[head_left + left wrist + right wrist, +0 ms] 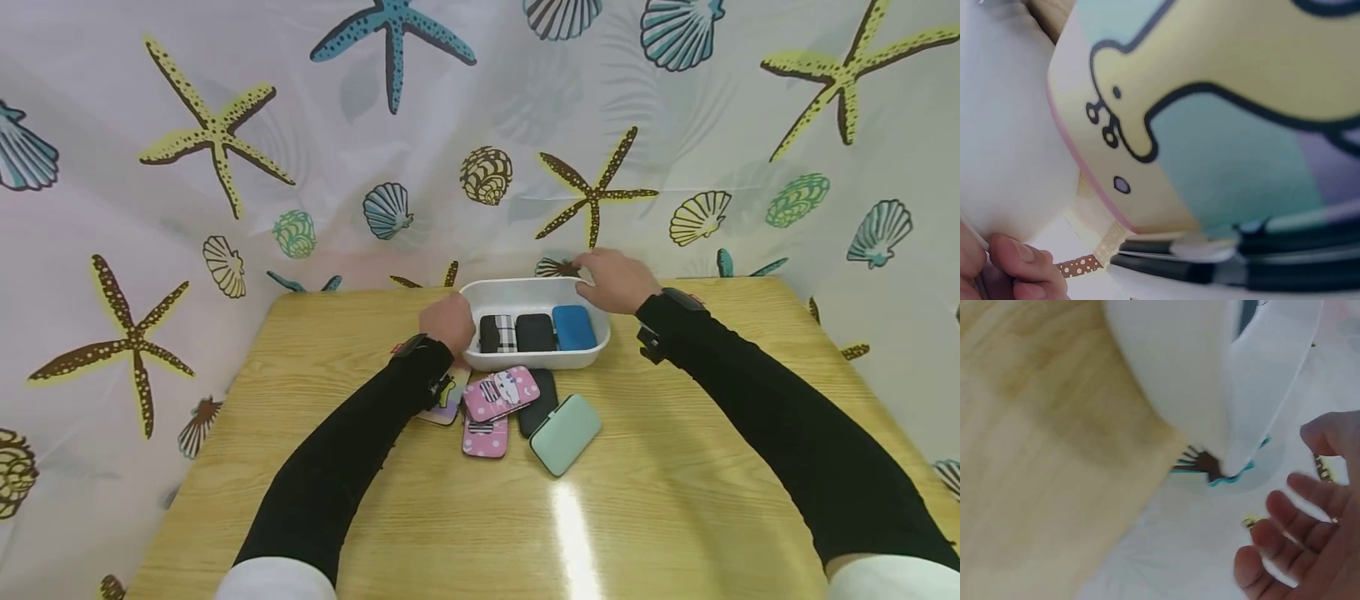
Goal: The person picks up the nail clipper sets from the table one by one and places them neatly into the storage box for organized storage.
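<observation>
A white plastic container (537, 360) sits near the back of the table. My left hand (447, 323) grips its left rim; in the left wrist view the curled fingers (1022, 259) lie at the edge of the white wall. My right hand (618, 282) hovers by the back right corner, fingers loosely bent and holding nothing; the right wrist view shows it apart from the container. Inside, side by side, are a black-and-white plaid case (498, 333), a black case (535, 332) and a blue case (575, 327).
In front of the container, small hinged cases lie loosely piled: pink dotted case (501, 394) on top, another pink one (485, 439), dark case (538, 404), mint green case (566, 435), and a pastel cartoon case (447, 400) partly under my left forearm. A patterned cloth hangs behind the wooden table (675, 500).
</observation>
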`<action>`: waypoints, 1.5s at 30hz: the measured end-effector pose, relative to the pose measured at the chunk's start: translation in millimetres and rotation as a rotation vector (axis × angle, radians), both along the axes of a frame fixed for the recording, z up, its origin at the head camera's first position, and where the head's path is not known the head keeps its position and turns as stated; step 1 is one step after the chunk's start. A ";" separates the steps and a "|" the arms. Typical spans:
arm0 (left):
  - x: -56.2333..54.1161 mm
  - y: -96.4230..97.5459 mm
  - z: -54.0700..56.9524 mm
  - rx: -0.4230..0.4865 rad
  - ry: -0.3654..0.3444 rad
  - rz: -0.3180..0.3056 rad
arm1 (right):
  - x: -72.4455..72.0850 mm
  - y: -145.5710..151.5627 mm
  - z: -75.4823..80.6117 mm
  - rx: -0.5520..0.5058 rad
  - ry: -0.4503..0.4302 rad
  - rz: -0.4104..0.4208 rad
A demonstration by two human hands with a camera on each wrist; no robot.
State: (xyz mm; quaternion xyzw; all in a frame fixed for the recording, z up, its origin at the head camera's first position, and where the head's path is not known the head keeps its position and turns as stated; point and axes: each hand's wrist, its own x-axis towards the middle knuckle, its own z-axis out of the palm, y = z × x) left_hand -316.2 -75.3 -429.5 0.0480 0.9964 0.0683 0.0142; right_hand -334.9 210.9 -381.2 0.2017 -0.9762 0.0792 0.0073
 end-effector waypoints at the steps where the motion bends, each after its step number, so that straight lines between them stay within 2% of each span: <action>1: 0.7 0.3 0.3 -0.002 -0.005 0.002 | 0.3 5.4 -4.2 0.001 -0.020 -0.040; 4: 2.5 -0.5 0.9 -0.010 -0.015 0.011 | -1.2 15.5 -19.2 0.000 -0.122 -0.108; 8: 3.0 -1.3 2.1 -0.003 -0.025 0.005 | -5.2 21.5 -39.5 -0.032 -0.201 -0.105; 12: 0.8 0.4 1.8 0.000 -0.029 -0.002 | -2.3 19.5 -49.9 -0.110 -0.178 -0.124; 17: -3.5 2.0 -2.2 -0.017 -0.007 0.003 | 4.5 16.0 -55.7 -0.243 -0.146 -0.160; 24: -5.8 1.2 -3.2 -0.089 0.079 -0.004 | 7.3 12.4 -58.8 -0.276 -0.118 -0.216; 28: -1.4 2.5 0.0 -0.122 0.212 -0.036 | 8.6 11.5 -59.5 -0.266 -0.117 -0.228; 32: 11.8 11.9 11.6 -0.145 0.371 -0.178 | 8.2 12.8 -60.9 -0.272 -0.126 -0.248; 34: 23.8 21.1 19.8 -0.121 0.410 -0.280 | 7.3 13.6 -62.2 -0.269 -0.132 -0.256; 35: 31.6 26.5 24.7 -0.102 0.407 -0.331 | 7.1 14.0 -62.6 -0.269 -0.134 -0.258; 39: 66.6 50.3 39.9 -0.028 0.304 -0.565 | 5.9 15.6 -64.5 -0.267 -0.131 -0.268; 43: 96.1 70.1 46.7 -0.072 0.155 -0.822 | 5.5 16.7 -67.2 -0.274 -0.114 -0.260; 45: 107.6 77.6 48.1 -0.110 0.075 -0.920 | 5.8 17.2 -68.3 -0.273 -0.103 -0.254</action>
